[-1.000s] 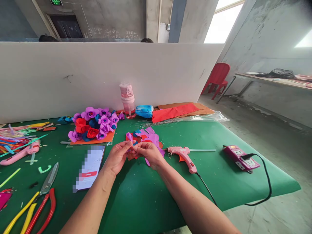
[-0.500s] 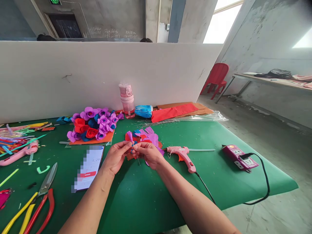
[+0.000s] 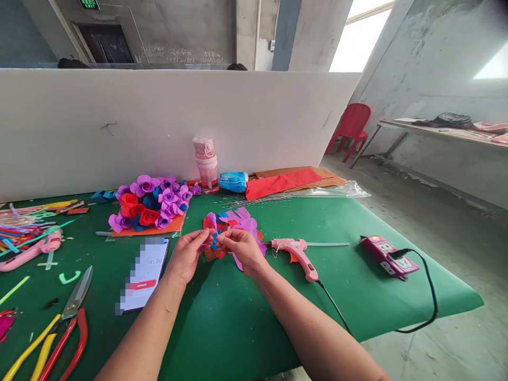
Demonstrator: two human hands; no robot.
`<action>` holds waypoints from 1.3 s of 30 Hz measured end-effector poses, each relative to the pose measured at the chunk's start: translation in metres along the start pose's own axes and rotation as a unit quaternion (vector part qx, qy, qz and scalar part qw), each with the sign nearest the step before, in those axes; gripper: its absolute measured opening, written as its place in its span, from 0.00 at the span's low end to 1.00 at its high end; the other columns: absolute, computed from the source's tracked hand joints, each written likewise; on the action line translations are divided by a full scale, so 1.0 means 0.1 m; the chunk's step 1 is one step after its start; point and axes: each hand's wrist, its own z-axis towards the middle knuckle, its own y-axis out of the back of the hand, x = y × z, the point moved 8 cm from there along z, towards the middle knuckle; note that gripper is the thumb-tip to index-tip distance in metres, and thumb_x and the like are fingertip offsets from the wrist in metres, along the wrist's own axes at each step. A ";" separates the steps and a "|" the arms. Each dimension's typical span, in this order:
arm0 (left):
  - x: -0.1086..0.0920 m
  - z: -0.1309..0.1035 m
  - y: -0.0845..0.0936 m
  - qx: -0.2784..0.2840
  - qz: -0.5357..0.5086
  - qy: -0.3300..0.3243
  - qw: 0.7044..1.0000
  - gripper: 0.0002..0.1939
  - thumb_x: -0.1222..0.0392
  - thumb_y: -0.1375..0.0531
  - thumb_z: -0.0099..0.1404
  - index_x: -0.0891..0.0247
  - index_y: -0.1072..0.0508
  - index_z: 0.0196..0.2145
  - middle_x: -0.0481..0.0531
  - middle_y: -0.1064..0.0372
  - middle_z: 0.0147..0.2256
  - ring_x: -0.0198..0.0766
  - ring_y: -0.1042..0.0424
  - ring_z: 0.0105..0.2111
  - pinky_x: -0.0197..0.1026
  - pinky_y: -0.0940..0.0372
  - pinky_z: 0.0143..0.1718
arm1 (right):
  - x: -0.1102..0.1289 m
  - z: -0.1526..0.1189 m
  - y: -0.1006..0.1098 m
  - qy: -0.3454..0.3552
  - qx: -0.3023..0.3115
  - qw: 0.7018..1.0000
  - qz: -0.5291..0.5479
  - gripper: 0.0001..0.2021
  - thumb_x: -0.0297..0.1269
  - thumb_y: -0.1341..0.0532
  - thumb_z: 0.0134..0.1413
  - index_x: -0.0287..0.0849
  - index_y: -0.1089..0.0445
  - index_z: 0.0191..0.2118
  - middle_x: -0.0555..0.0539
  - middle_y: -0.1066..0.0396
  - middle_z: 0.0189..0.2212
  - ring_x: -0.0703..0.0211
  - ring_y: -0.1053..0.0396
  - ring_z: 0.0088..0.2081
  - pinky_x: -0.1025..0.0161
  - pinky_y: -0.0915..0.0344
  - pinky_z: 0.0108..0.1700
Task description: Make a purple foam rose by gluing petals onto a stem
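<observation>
Over a heap of loose paper petals (image 3: 249, 225) in purple, red and blue, both my hands work fingertip to fingertip. My left hand (image 3: 188, 255) is closed in a pinch; what lies in it is too small to make out. Thumb and index finger of my right hand (image 3: 243, 248) pinch a thin wire, barely visible at the fingertips. A small blue piece (image 3: 215, 241) shows between the hands; whether it is held or lies on the heap I cannot tell. Right of the heap, a pink glue gun (image 3: 296, 248) lies with a clear stick in its back.
Finished paper flowers (image 3: 148, 203) sit back left. A phone (image 3: 145, 275), large scissors (image 3: 75, 301) and a second pink glue gun (image 3: 39, 248) lie left. Behind stand a pink bottle (image 3: 206, 166) and white board (image 3: 159, 116). A power strip (image 3: 389, 256) with a cord lies right.
A thin wire end that hung below my right fingers no longer shows there. More of the blue piece is visible between my hands. Both hands stay in nearly the same place.
</observation>
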 end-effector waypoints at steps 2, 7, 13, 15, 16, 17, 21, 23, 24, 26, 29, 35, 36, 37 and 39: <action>-0.03 -0.01 -0.01 -0.003 0.028 -0.015 0.999 0.16 0.52 0.31 0.47 0.66 0.20 0.30 0.54 0.26 0.27 0.36 0.32 0.29 0.36 0.39 0.31 | 0.03 0.00 0.01 0.009 -0.010 1.000 -0.001 0.17 0.47 0.29 0.34 0.38 0.28 0.24 0.50 0.29 0.20 0.67 0.33 0.22 0.67 0.37 0.28; -0.34 -0.14 -0.07 -0.026 0.174 -0.186 0.967 0.13 0.53 0.37 0.55 0.61 0.20 0.36 0.54 0.26 0.34 0.42 0.30 0.36 0.42 0.37 0.40 | 0.08 -0.02 0.07 0.011 -0.044 0.999 0.009 0.16 0.47 0.29 0.33 0.39 0.28 0.24 0.50 0.28 0.21 0.66 0.33 0.22 0.67 0.38 0.28; -0.66 -0.55 -0.43 -0.035 0.541 -0.508 0.669 0.20 0.66 0.48 0.64 0.60 0.28 0.52 0.59 0.30 0.40 0.46 0.35 0.42 0.50 0.41 0.47 | 0.03 -0.03 0.06 -0.034 -0.034 0.996 0.081 0.17 0.45 0.27 0.30 0.37 0.28 0.24 0.50 0.28 0.20 0.69 0.34 0.21 0.70 0.39 0.26; -0.62 -0.60 -0.51 -0.033 0.604 -0.533 0.591 0.22 0.66 0.49 0.65 0.62 0.32 0.56 0.61 0.29 0.41 0.47 0.35 0.42 0.50 0.42 0.46 | 0.01 -0.02 0.05 -0.046 -0.028 0.993 0.107 0.18 0.44 0.27 0.29 0.37 0.28 0.25 0.50 0.28 0.21 0.70 0.34 0.20 0.70 0.39 0.25; -0.60 -0.62 -0.53 -0.032 0.622 -0.538 0.567 0.22 0.66 0.49 0.65 0.62 0.33 0.57 0.61 0.29 0.41 0.48 0.35 0.42 0.50 0.43 0.46 | 0.00 -0.02 0.05 -0.053 -0.025 0.991 0.117 0.18 0.44 0.26 0.29 0.37 0.28 0.25 0.50 0.27 0.21 0.69 0.34 0.20 0.70 0.39 0.25; -0.59 -0.63 -0.54 -0.031 0.633 -0.542 0.552 0.23 0.66 0.49 0.66 0.61 0.35 0.58 0.61 0.29 0.41 0.48 0.35 0.42 0.50 0.43 0.45 | -0.01 -0.02 0.05 -0.061 -0.023 0.990 0.125 0.18 0.44 0.26 0.29 0.37 0.28 0.26 0.49 0.27 0.21 0.69 0.33 0.21 0.70 0.39 0.25; -0.54 -0.64 -0.57 -0.033 0.653 -0.545 0.525 0.25 0.63 0.48 0.66 0.59 0.38 0.61 0.60 0.29 0.42 0.49 0.35 0.43 0.50 0.44 0.45 | -0.03 -0.03 0.04 -0.082 -0.013 0.985 0.154 0.16 0.42 0.27 0.32 0.37 0.28 0.27 0.49 0.28 0.21 0.68 0.33 0.21 0.70 0.38 0.25; -0.53 -0.63 -0.58 -0.037 0.657 -0.546 0.519 0.25 0.63 0.48 0.66 0.59 0.39 0.61 0.60 0.29 0.42 0.49 0.36 0.43 0.50 0.44 0.45 | -0.02 -0.03 0.02 -0.084 -0.008 0.982 0.167 0.16 0.40 0.27 0.32 0.37 0.28 0.27 0.50 0.28 0.20 0.69 0.33 0.21 0.70 0.38 0.26; -0.53 -0.63 -0.58 -0.037 0.656 -0.546 0.519 0.25 0.62 0.47 0.66 0.59 0.39 0.61 0.60 0.29 0.42 0.49 0.36 0.43 0.50 0.45 0.45 | -0.02 -0.03 0.02 -0.084 -0.005 0.981 0.172 0.15 0.40 0.27 0.32 0.37 0.28 0.27 0.50 0.28 0.20 0.69 0.33 0.21 0.70 0.37 0.26; -0.53 -0.62 -0.57 -0.035 0.655 -0.543 0.524 0.26 0.62 0.47 0.66 0.58 0.39 0.61 0.60 0.29 0.42 0.49 0.36 0.43 0.49 0.45 0.45 | 0.00 -0.04 0.00 -0.082 0.002 0.980 0.179 0.15 0.40 0.27 0.33 0.37 0.28 0.27 0.51 0.28 0.21 0.69 0.33 0.21 0.70 0.38 0.26; -0.52 -0.62 -0.57 -0.032 0.653 -0.538 0.532 0.25 0.62 0.46 0.65 0.58 0.38 0.60 0.60 0.30 0.43 0.48 0.36 0.43 0.49 0.45 0.46 | 0.02 -0.04 -0.02 -0.079 0.012 0.980 0.184 0.14 0.40 0.27 0.34 0.37 0.28 0.27 0.51 0.28 0.22 0.69 0.33 0.21 0.70 0.38 0.25; -0.59 -0.47 -0.38 -0.047 0.532 -0.479 0.696 0.14 0.60 0.43 0.63 0.59 0.25 0.46 0.59 0.29 0.41 0.47 0.34 0.43 0.49 0.43 0.47 | 0.10 -0.02 0.06 -0.039 -0.018 0.988 0.148 0.16 0.42 0.27 0.31 0.38 0.28 0.26 0.52 0.28 0.21 0.71 0.35 0.21 0.70 0.39 0.27; -0.58 -0.39 -0.29 -0.057 0.479 -0.437 0.759 0.12 0.58 0.41 0.62 0.59 0.23 0.42 0.57 0.28 0.38 0.46 0.33 0.41 0.48 0.41 0.46 | 0.13 -0.02 0.07 -0.024 -0.021 0.992 0.124 0.15 0.42 0.27 0.32 0.38 0.28 0.25 0.51 0.28 0.20 0.71 0.35 0.20 0.70 0.39 0.27; -0.54 -0.29 -0.20 -0.061 0.414 -0.382 0.824 0.11 0.55 0.40 0.60 0.60 0.23 0.39 0.56 0.28 0.36 0.44 0.32 0.39 0.46 0.40 0.43 | 0.15 -0.03 0.07 -0.009 -0.023 0.995 0.098 0.15 0.43 0.28 0.33 0.38 0.28 0.24 0.51 0.28 0.20 0.70 0.35 0.20 0.69 0.39 0.26; -0.39 -0.12 -0.05 -0.047 0.261 -0.254 0.930 0.12 0.51 0.37 0.56 0.61 0.23 0.35 0.53 0.28 0.33 0.40 0.32 0.34 0.41 0.38 0.39 | 0.18 -0.04 0.06 0.011 -0.024 0.998 0.049 0.15 0.45 0.29 0.34 0.38 0.29 0.24 0.50 0.28 0.20 0.68 0.34 0.20 0.68 0.39 0.26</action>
